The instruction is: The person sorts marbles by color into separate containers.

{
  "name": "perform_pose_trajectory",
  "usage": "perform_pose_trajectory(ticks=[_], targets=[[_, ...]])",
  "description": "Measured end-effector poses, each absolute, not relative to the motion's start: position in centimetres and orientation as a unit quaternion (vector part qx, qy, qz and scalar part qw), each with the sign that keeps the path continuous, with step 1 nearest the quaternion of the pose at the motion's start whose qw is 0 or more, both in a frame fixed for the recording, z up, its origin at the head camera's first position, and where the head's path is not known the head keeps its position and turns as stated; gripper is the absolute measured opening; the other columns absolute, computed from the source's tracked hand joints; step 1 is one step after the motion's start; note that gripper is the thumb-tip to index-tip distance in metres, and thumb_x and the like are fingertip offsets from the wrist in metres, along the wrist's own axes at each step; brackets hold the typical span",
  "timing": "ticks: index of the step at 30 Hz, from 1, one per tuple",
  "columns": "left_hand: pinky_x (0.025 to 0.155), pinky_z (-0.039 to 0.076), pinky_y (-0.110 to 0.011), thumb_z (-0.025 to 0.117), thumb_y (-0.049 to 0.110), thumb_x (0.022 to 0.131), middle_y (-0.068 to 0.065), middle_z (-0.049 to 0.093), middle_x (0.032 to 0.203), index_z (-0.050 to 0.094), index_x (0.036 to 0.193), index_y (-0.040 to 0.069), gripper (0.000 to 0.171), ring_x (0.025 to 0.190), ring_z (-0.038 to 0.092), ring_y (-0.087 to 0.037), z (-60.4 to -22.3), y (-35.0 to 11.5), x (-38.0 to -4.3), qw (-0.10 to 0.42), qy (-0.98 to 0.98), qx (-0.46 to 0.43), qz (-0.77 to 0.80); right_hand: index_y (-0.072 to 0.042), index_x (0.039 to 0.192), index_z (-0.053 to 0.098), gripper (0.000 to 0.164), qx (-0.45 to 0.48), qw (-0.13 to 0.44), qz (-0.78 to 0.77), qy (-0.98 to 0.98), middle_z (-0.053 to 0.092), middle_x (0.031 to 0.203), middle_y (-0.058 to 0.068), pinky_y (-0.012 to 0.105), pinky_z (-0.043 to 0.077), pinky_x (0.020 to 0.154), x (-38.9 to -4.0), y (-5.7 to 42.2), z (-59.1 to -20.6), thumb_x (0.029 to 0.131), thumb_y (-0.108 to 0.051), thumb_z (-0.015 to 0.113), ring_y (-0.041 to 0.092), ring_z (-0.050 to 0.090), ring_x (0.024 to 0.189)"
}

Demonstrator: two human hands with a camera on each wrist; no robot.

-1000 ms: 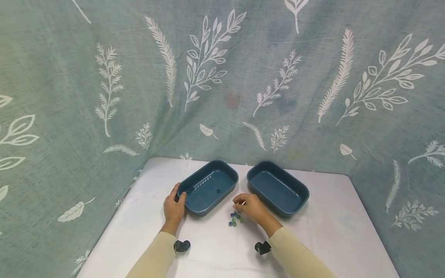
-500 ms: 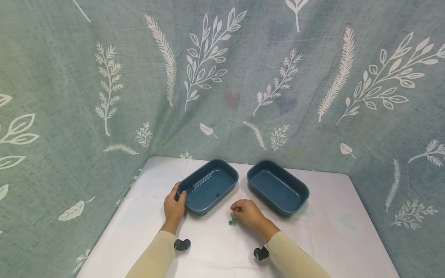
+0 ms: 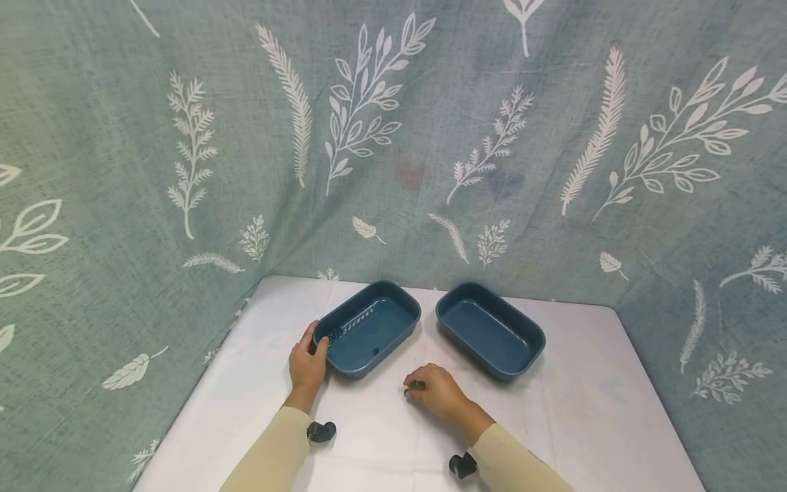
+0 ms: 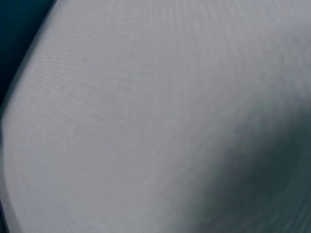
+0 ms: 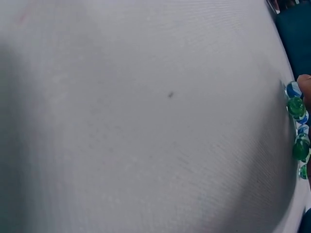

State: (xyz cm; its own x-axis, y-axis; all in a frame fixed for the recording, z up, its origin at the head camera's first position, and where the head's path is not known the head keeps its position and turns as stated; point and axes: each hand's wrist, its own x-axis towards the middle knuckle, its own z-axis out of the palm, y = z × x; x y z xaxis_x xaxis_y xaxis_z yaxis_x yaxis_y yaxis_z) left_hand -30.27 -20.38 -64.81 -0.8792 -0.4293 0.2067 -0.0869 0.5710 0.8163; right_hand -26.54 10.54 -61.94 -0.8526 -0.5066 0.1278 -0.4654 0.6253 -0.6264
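Observation:
My left hand (image 3: 307,365) grips the near left end of a dark blue rectangular dish (image 3: 369,372), thumb over the rim and fingers along the outside. Several small dark marbles (image 3: 335,335) lie by that end of the dish, and one marble (image 3: 376,351) sits apart on its floor. On the white cloth between the two dishes, my right hand (image 3: 439,391) curls its fingers round a cluster of glass marbles, mostly hidden in the head view. Green and blue marbles (image 5: 296,108) show beside a fingertip (image 5: 305,85) at the right wrist view's edge.
A second blue dish (image 3: 490,331) stands to the right, angled opposite to the first, with no marbles visible in it. White cloth (image 3: 578,410) covers the table. A leaf-patterned green curtain (image 3: 393,171) hangs behind and at the sides.
My right hand has moved toward me and slightly left, drawing over the loose marbles and covering them. The single marble in the left dish has rolled nearer. My left hand stays put.

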Motion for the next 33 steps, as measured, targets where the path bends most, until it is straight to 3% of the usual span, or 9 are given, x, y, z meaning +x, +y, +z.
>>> perform_pose_trajectory(ticks=[16,33], targets=[[0.117,0.012,-0.046,0.054,0.029,0.097,-0.004,0.048,0.146,0.047,0.145,0.023,0.049,0.136,0.041,-0.028,-64.75,-20.44,-30.08,0.199,-0.864,0.145,-0.44,-0.021,0.099,0.075,0.02,-0.344,0.002,-0.25,0.905,0.068,0.097,-0.017,0.024,0.048,0.084,-26.68,10.32,-62.09,0.08,-0.023,0.081,0.005,0.056,0.092],[0.116,0.014,-0.049,0.055,0.031,0.097,-0.003,0.048,0.146,0.047,0.145,0.025,0.049,0.136,0.04,-0.03,-64.69,-20.39,-30.04,0.195,-0.858,0.154,-0.45,-0.019,0.097,0.076,0.017,-0.336,-0.01,-0.278,0.9,0.069,0.097,-0.014,0.026,0.049,0.085,-26.85,10.3,-61.76,0.081,-0.023,0.08,0.008,0.057,0.092]])
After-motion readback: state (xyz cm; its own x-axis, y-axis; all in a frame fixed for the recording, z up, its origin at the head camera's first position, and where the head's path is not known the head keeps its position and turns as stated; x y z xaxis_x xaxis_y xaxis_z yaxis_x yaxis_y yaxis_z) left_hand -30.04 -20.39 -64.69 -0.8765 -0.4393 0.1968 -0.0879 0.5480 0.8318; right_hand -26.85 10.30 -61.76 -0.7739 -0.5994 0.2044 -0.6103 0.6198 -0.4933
